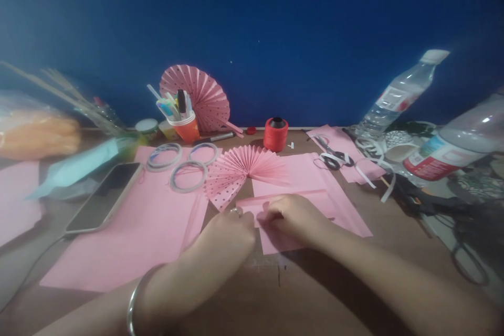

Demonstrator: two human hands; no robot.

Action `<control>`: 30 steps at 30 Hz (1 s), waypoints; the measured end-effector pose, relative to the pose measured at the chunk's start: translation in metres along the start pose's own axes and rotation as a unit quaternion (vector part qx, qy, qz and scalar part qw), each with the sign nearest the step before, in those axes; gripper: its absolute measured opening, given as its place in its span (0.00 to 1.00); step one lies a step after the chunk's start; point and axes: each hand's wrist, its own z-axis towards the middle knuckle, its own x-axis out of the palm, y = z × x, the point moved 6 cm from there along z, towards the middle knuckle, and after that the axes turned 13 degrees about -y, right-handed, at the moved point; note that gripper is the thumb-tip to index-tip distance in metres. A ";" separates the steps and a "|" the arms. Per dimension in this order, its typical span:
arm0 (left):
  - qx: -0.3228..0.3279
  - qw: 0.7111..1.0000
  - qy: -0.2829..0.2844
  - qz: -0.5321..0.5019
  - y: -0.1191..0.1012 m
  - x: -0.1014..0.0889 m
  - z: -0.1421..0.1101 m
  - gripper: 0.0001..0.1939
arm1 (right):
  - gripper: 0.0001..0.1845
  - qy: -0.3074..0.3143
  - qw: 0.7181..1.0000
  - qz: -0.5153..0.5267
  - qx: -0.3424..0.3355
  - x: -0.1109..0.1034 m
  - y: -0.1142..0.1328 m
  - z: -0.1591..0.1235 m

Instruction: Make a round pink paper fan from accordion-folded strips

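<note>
My left hand [232, 231], with a ring on one finger and a bangle at the wrist, is closed at the left end of a folded pink paper [315, 200]. Close beside it, my right hand [295, 218] has its fingers curled down on the same paper, near its front edge. Both sets of fingertips are partly hidden. Beneath lies a larger pink sheet [346, 215]. Just beyond my hands, a pleated pink paper fan [248, 168], partly dotted, is spread on the table.
Tape rolls [189, 176] and a phone [104, 197] lie on pink sheets at left. Behind stand a pen cup [185, 128], a round dotted fan [205, 94] and a red thread spool [275, 135]. Scissors [333, 157] and plastic bottles [401, 92] are at right.
</note>
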 end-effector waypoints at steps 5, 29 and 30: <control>-0.048 0.999 0.018 0.017 -0.013 0.002 -0.010 0.11 | 0.06 0.020 0.999 0.027 -0.012 -0.005 -0.006 0.002; -0.091 0.994 -0.055 -0.006 -0.002 0.010 -0.037 0.22 | 0.05 -0.033 0.995 -0.014 0.096 -0.080 -0.110 -0.056; -0.095 0.993 -0.067 -0.006 -0.002 0.008 -0.039 0.22 | 0.06 -0.038 0.995 -0.026 0.090 -0.084 -0.109 -0.058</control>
